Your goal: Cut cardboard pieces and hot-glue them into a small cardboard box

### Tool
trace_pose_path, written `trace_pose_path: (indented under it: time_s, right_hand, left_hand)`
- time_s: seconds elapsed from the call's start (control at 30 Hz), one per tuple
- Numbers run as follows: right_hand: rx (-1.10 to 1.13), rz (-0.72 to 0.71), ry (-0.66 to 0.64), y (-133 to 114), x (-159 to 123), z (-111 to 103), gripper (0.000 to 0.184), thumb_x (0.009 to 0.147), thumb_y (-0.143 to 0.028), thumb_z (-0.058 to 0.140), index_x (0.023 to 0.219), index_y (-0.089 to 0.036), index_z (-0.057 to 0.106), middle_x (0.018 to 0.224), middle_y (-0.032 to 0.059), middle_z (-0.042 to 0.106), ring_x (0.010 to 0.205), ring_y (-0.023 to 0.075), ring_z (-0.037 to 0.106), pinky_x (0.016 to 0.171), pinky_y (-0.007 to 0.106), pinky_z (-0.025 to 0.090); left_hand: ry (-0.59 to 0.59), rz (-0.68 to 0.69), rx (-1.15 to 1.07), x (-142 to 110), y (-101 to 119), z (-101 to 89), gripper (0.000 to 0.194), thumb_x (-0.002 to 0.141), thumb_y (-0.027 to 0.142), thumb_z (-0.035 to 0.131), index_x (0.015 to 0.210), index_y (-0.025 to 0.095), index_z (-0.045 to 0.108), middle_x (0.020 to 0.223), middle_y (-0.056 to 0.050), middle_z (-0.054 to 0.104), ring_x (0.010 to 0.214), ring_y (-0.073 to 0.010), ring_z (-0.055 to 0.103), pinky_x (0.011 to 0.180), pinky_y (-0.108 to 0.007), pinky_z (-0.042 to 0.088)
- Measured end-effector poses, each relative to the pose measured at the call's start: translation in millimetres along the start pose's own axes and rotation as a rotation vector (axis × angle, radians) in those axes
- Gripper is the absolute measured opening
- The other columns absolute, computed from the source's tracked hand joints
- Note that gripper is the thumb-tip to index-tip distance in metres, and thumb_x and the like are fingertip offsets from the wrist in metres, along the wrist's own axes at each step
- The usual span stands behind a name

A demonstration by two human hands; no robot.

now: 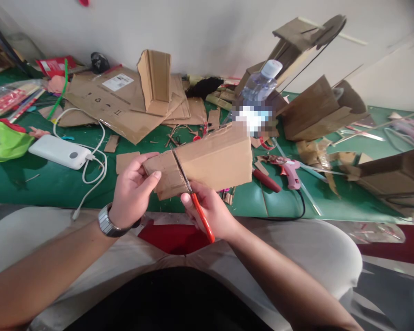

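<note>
A brown cardboard piece (214,158) is held above the front edge of a green table (37,184). My left hand (133,191), with a metal watch at the wrist, pinches the left end of the cardboard between thumb and fingers. My right hand (210,211) is closed round the red handles of a pair of scissors (189,191). The scissor blades lie across the cardboard near its left end, pointing up and away from me.
A white power bank (59,151) with a white cable lies at the left. A pink glue gun (290,172) sits right of the cardboard. A plastic water bottle (260,87), flattened boxes (124,99) and cardboard scraps crowd the back. Cardboard structures (317,110) stand at the right.
</note>
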State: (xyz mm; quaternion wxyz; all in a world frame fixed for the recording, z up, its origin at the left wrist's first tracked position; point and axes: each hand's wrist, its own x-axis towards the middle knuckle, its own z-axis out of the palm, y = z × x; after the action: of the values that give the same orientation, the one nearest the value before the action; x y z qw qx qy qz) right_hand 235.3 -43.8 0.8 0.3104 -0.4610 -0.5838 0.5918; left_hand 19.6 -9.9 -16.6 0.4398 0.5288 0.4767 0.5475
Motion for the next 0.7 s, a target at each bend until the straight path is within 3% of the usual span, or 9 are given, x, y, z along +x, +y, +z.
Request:
trace_pose_path:
  time_s: [0.4, 0.53, 0.7]
  right_hand:
    - [-0.072, 0.031, 0.040, 0.4, 1.6, 0.6, 0.066, 0.097, -0.089, 0.064, 0.090, -0.024, 0.057, 0.070, -0.0018, 0.056, 0.062, 0.0149, 0.049, 0.056, 0.027, 0.039]
    - [-0.069, 0.067, 0.046, -0.6, 1.5, -0.1, 0.068, 0.094, -0.092, 0.065, 0.089, -0.025, 0.056, 0.068, -0.0021, 0.056, 0.059, 0.0152, 0.051, 0.054, 0.027, 0.038]
    - [-0.064, 0.100, 0.055, -3.0, 1.8, -0.1, 0.069, 0.092, -0.093, 0.066, 0.091, -0.025, 0.057, 0.065, -0.0030, 0.056, 0.057, 0.0152, 0.053, 0.052, 0.027, 0.038]
  left_hand:
    - [-0.018, -0.009, 0.001, 0.4, 4.0, 0.2, 0.037, 0.096, 0.034, 0.084, 0.130, 0.021, 0.078, 0.092, -0.006, 0.080, 0.084, -0.0237, 0.079, 0.069, -0.032, 0.068]
    - [-0.027, 0.010, 0.040, 1.4, 7.3, -0.9, 0.035, 0.097, 0.035, 0.083, 0.129, 0.021, 0.079, 0.094, -0.006, 0.081, 0.077, -0.0212, 0.076, 0.063, -0.030, 0.065]
    - [-0.033, -0.015, 0.004, 3.0, 7.9, -1.7, 0.037, 0.096, 0.035, 0.084, 0.129, 0.020, 0.079, 0.088, -0.004, 0.078, 0.084, -0.0236, 0.079, 0.070, -0.032, 0.068]
